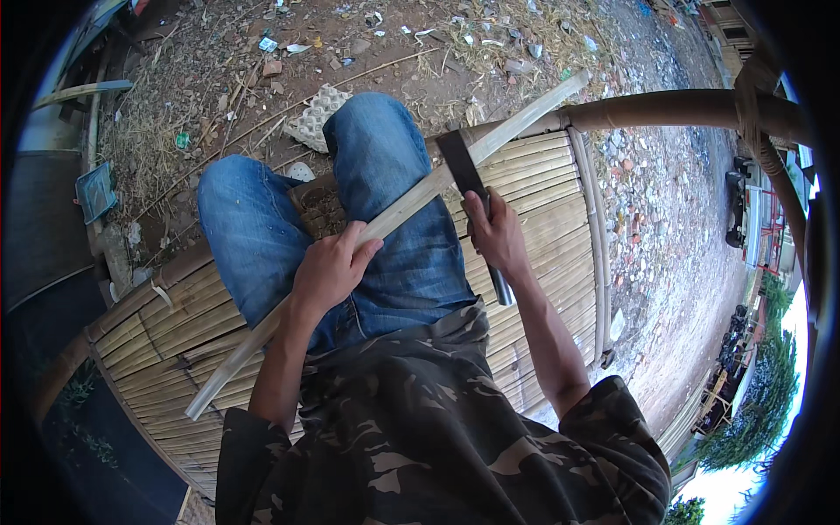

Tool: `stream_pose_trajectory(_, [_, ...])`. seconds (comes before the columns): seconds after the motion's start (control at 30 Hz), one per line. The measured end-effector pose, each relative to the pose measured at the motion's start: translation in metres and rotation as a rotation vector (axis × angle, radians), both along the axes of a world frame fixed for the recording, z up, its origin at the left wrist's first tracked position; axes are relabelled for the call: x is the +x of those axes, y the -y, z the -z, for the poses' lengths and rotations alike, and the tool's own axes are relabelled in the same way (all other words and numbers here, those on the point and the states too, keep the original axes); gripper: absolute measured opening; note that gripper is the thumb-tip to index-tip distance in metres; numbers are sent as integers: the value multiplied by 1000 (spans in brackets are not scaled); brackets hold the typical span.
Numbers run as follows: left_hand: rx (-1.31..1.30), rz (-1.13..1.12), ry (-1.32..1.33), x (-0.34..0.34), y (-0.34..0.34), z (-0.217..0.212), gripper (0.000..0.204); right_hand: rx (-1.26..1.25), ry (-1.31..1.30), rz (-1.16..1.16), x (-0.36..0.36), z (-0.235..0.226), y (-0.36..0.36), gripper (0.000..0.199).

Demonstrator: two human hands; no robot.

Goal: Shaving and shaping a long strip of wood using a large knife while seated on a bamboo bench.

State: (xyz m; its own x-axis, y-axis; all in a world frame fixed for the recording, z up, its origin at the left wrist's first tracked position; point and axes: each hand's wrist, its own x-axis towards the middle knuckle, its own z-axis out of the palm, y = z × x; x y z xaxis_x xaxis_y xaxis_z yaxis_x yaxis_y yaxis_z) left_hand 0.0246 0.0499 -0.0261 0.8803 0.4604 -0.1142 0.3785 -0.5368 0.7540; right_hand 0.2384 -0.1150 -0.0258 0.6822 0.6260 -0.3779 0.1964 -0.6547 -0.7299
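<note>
Head view: gripping the long pale strip [396,213] in the left hand [331,269], clutching the broad dark blade [456,157] in the right hand [500,234]. Best to pin the strip firmly on the jeans [398,262], hold the blade shallow, and stroke away from the left hand. As for the strip: slanting across both jean legs, under the left hand, crossing the blade just ahead of the right. Hard to judge contact here.
</note>
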Motion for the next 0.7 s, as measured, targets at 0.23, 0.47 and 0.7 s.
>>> stream_pose_trajectory(0.23, [-35, 10, -52, 0, 2, -2, 29, -35, 36, -130, -1, -17, -8, 40])
stream_pose_trajectory(0.47, [-51, -11, -30, 1, 2, -3, 30, 18, 166, -67, 2, -4, -3, 31])
stream_pose_trajectory(0.7, [-88, -9, -108, 5, 0, -6, 31, 1, 315, -274, -5, -40, 1, 47])
